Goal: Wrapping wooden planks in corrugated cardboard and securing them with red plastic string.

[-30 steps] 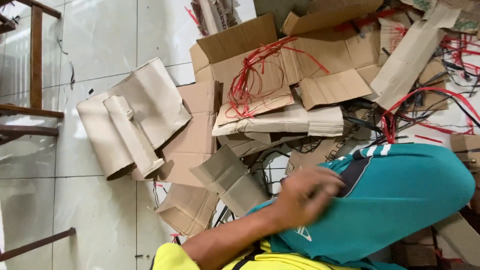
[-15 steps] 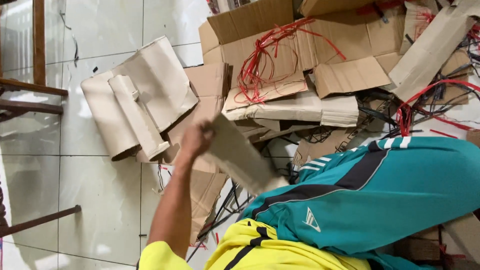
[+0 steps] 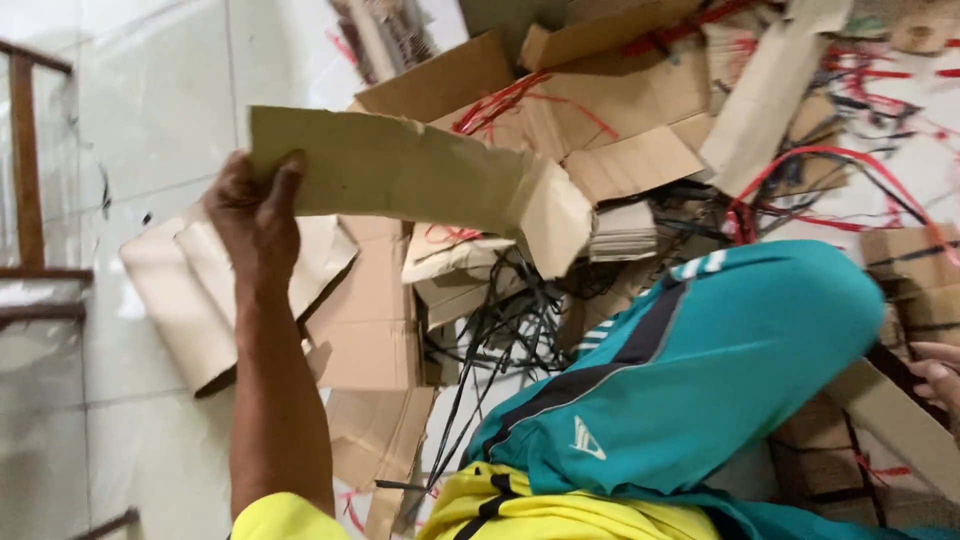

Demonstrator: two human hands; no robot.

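Clearly the step in hand is sorting: the left hand [image 3: 255, 215] holds 1 cardboard strip [image 3: 400, 170] up, left of and above the teal knee [image 3: 720, 350], with fingers and thumb clamped on its near end. The strip's far end is creased and droops over black cords [image 3: 500, 320]. Right of the knee, the right hand [image 3: 938, 375] rests at a pale board [image 3: 890, 420]; its grip cannot be told. Moving the strip on likely calls for a firm pinch, clear of the cords.
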